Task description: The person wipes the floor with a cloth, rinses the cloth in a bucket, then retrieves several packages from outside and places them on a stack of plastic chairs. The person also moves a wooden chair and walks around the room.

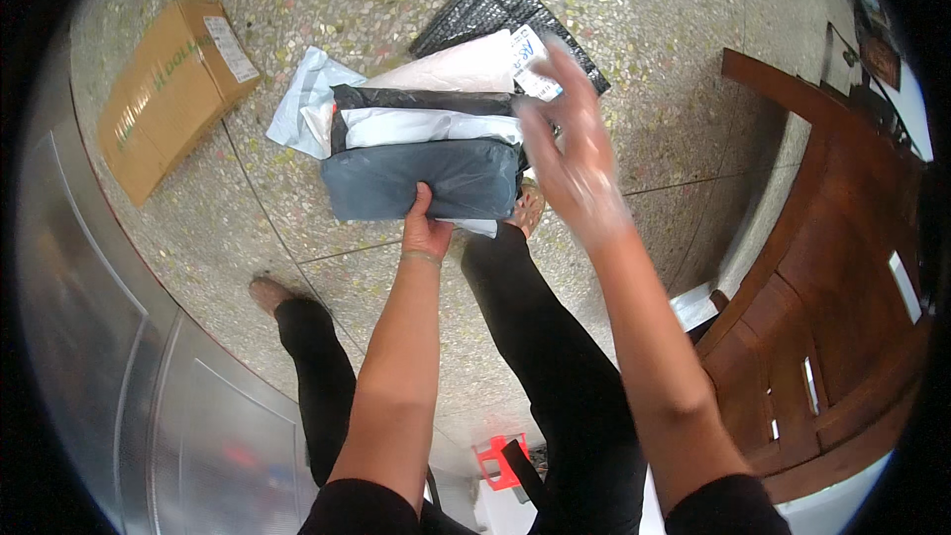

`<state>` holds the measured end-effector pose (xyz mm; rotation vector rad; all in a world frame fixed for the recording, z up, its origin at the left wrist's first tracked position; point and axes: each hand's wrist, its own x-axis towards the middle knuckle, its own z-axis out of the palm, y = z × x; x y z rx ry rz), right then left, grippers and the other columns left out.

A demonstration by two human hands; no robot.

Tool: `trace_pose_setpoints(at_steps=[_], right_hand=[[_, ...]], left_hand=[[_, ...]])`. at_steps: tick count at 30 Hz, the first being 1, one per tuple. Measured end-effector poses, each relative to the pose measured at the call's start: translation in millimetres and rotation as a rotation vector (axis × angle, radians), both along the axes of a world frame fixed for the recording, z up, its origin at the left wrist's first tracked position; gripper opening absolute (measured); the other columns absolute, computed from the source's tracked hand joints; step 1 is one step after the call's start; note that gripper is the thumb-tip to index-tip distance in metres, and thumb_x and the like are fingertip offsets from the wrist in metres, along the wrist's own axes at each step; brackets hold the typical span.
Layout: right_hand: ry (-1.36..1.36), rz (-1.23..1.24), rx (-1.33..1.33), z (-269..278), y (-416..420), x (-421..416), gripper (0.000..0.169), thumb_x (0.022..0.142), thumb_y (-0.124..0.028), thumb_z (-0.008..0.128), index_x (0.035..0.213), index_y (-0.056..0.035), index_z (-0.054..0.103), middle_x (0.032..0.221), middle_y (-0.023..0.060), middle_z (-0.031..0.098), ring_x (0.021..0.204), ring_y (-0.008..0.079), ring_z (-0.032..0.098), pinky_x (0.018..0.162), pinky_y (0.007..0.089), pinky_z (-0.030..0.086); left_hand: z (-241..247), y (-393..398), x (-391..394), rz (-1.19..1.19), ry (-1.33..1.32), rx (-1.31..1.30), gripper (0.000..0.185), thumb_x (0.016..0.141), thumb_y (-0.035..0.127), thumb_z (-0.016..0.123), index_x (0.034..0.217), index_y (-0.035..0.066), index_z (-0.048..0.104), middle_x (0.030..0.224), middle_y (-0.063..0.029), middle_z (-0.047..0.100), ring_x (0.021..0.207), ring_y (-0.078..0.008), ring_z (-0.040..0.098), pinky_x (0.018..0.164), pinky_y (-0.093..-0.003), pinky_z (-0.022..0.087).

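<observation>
My left hand (425, 227) grips a stack of parcels from the near side, its thumb over a dark grey-blue plastic mailer (423, 174). Behind that mailer are a white plastic mailer (431, 126) and a black plastic mailer (438, 99). Farther out show a pale pink mailer (446, 63) with a written-on label (536, 63) and a pale blue plastic mailer (304, 108). A black bubble mailer (505, 4) lies beyond; I cannot tell if it touches the stack. My right hand (576, 156), blurred, is raised by the stack's right end with fingers apart, holding nothing.
A taped cardboard box (167, 89) with a label rests on the terrazzo floor (334, 0) at the left. Metal panels (89, 312) line the left side. Brown wooden furniture (832, 275) stands at the right. A red plastic stool (494, 461) is near the bottom.
</observation>
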<state>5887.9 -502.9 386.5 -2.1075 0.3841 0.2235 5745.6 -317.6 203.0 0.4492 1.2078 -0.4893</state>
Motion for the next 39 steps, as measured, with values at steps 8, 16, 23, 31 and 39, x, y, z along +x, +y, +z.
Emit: trace_pose_setpoints(at_steps=[8,16,23,31,39], right_hand=[[-0.134,0.694,-0.285,-162.3,48.3,72.8,0.057,0.088,-0.033,0.052,0.137,-0.0182,0.027,0.127,0.0178,0.041,0.1,0.0361,0.055,0.086,0.0436,0.045],[-0.037,0.463,-0.12,-136.8,-1.0,20.7,0.072,0.084,-0.038,0.056,0.142,-0.0211,0.016,0.124,0.0252,0.038,0.09,0.0437,0.056,0.079,0.0487,0.049],[-0.145,-0.008,-0.32,-153.4,-102.9,21.2,0.069,0.088,-0.029,0.052,0.141,-0.0057,0.015,0.125,0.0247,0.039,0.112,0.0369,0.043,0.092,0.0433,0.042],[-0.182,-0.015,-0.636,-228.0,-170.6,49.6,0.071,0.084,-0.035,0.059,0.14,-0.0146,0.021,0.135,0.0291,0.025,0.122,0.0428,0.036,0.096,0.0453,0.037],[-0.031,0.075,-0.515,-234.6,-193.3,16.1,0.068,0.088,-0.037,0.054,0.14,-0.0085,0.02,0.12,0.0244,0.043,0.103,0.0356,0.051,0.09,0.0437,0.041]], left_hand=[[2.6,0.5,1.4,0.021,-0.049,-0.106,0.05,0.082,0.025,0.066,0.124,0.006,0.048,0.127,-0.0072,0.05,0.118,-0.0258,0.045,0.103,-0.0451,0.034],[41.6,3.1,-3.1,-0.114,-0.107,0.039,0.047,0.081,0.013,0.067,0.123,0.004,0.048,0.123,-0.0068,0.052,0.114,-0.0233,0.048,0.1,-0.0382,0.036],[40.6,-64.1,73.5,-0.405,-0.263,0.175,0.054,0.074,0.009,0.073,0.122,0.001,0.048,0.12,-0.0086,0.053,0.109,-0.0203,0.049,0.096,-0.0341,0.037],[0.1,-95.8,109.0,-0.527,-0.427,0.159,0.064,0.07,0.018,0.078,0.123,0.0,0.045,0.119,-0.0081,0.053,0.109,-0.0194,0.049,0.096,-0.0324,0.036],[-12.4,-78.1,121.5,-0.673,-0.431,-0.093,0.068,0.069,0.02,0.079,0.124,0.001,0.044,0.119,-0.0088,0.053,0.11,-0.0202,0.049,0.097,-0.033,0.037]])
